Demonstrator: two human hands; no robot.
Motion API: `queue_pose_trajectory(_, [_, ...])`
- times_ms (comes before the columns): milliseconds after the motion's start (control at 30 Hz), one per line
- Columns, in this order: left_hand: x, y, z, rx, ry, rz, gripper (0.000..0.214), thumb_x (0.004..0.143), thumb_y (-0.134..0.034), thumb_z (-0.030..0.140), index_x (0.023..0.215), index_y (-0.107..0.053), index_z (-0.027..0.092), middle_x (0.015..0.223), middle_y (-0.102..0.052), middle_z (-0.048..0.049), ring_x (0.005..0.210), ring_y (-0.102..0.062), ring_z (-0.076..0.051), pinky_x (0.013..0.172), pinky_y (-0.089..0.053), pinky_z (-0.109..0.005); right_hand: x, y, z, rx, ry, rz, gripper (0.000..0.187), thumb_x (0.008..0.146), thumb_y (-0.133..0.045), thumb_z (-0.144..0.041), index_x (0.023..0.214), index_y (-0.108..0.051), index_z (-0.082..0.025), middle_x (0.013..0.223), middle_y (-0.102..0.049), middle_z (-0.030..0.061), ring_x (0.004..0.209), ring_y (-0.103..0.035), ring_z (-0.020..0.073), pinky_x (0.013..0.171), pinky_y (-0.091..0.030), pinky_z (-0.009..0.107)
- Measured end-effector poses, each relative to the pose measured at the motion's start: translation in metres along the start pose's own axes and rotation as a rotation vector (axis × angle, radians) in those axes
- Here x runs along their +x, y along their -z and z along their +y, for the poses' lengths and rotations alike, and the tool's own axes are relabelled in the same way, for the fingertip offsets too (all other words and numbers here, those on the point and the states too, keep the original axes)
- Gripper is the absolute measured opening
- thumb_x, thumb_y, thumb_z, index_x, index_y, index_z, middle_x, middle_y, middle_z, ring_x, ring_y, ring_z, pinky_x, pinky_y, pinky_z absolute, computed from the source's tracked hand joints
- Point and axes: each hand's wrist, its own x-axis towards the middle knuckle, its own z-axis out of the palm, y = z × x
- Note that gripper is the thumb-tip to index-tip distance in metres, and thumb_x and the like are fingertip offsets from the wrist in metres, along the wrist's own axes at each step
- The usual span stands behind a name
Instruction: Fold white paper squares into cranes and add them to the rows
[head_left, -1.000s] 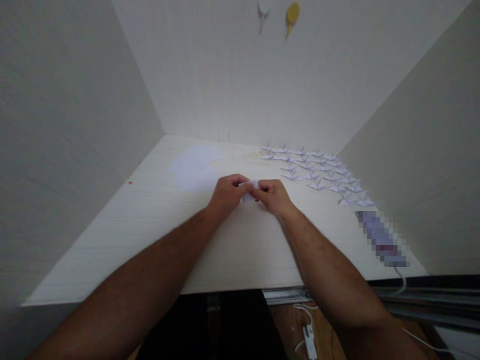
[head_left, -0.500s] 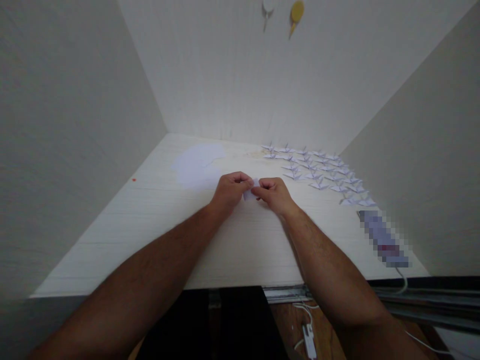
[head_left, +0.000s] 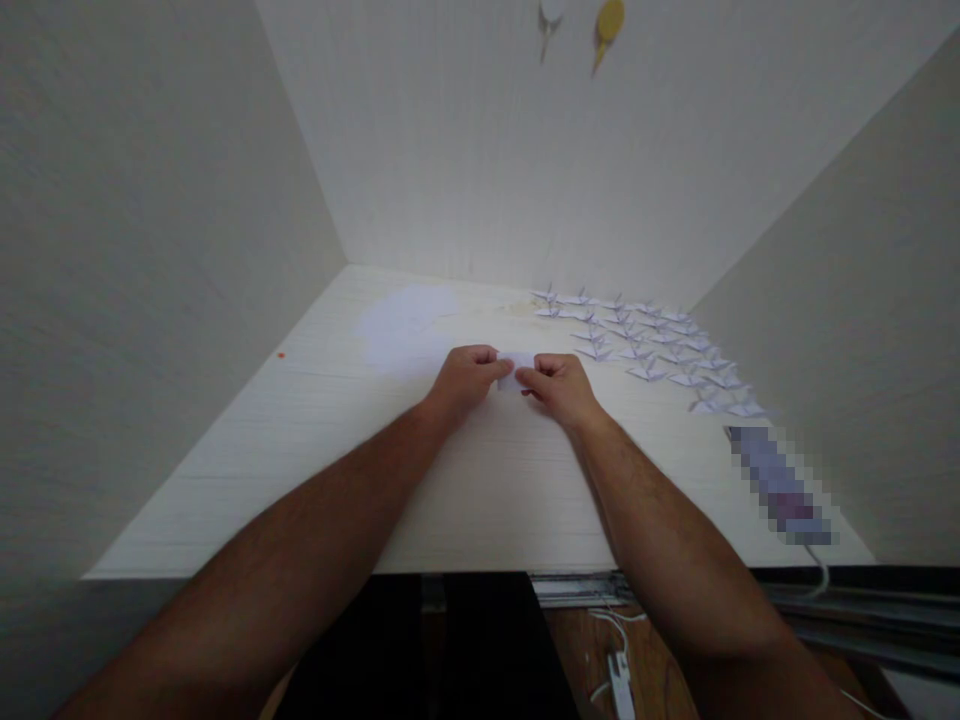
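A small piece of folded white paper [head_left: 514, 360] is held between my two hands, just over the middle of the white table. My left hand [head_left: 471, 378] pinches its left side, the thumb lying on the paper. On the right side, my right hand [head_left: 559, 386] grips it with thumb and curled fingers. Both thumbs point inward, a short gap apart. The paper's fold lines are too faint to make out.
Several folded paper cranes [head_left: 649, 372] stand in rows at the back right. White paper sheets [head_left: 405, 322] lie at the back left. A blurred-out device [head_left: 780, 485] with a cable rests near the right edge. Walls close in three sides of the table [head_left: 495, 500].
The paper has been turned and now shows flatter and squarer between my hands. My thumbs have shifted on it. The whole view has moved slightly.
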Motion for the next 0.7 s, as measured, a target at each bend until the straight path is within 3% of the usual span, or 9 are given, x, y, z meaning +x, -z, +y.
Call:
queue_pose_trajectory(167, [-0.0003, -0.0004, 0.0008, 0.011, -0.019, 0.003, 0.03, 0.067, -0.068, 0.037, 0.053, -0.048, 0.019, 0.047, -0.039, 0.0062, 0.047, -0.034, -0.009, 0.049, -0.022, -0.025, -0.0012, -0.0003, 0.0001, 0.003, -0.034, -0.014, 0.036, 0.074, -0.064, -0.046, 0.054, -0.057, -0.015, 0.044, -0.043, -0.0043, 0.042, -0.032, 0.0061, 0.041, -0.02, 0.022])
queue_pose_trajectory(433, [-0.0018, -0.0014, 0.0005, 0.017, -0.018, -0.015, 0.026, 0.066, -0.068, 0.036, 0.054, -0.053, 0.018, 0.048, -0.042, 0.0059, 0.048, -0.034, -0.009, 0.049, -0.024, -0.025, -0.0026, 0.0012, -0.0045, 0.029, -0.006, -0.021, 0.029, 0.073, -0.062, -0.037, 0.054, -0.057, -0.015, 0.046, -0.045, -0.0042, 0.044, -0.034, 0.0064, 0.043, -0.023, 0.022])
queue_pose_trajectory(700, [-0.0022, -0.002, 0.0019, -0.049, -0.023, -0.063, 0.018, 0.066, -0.069, 0.034, 0.061, -0.063, 0.017, 0.05, -0.05, 0.0041, 0.05, -0.04, -0.01, 0.051, -0.03, -0.024, -0.005, 0.0013, -0.005, -0.032, 0.041, -0.075, 0.036, 0.076, -0.062, -0.042, 0.053, -0.05, -0.016, 0.049, -0.039, -0.0053, 0.047, -0.033, 0.0066, 0.045, -0.022, 0.022])
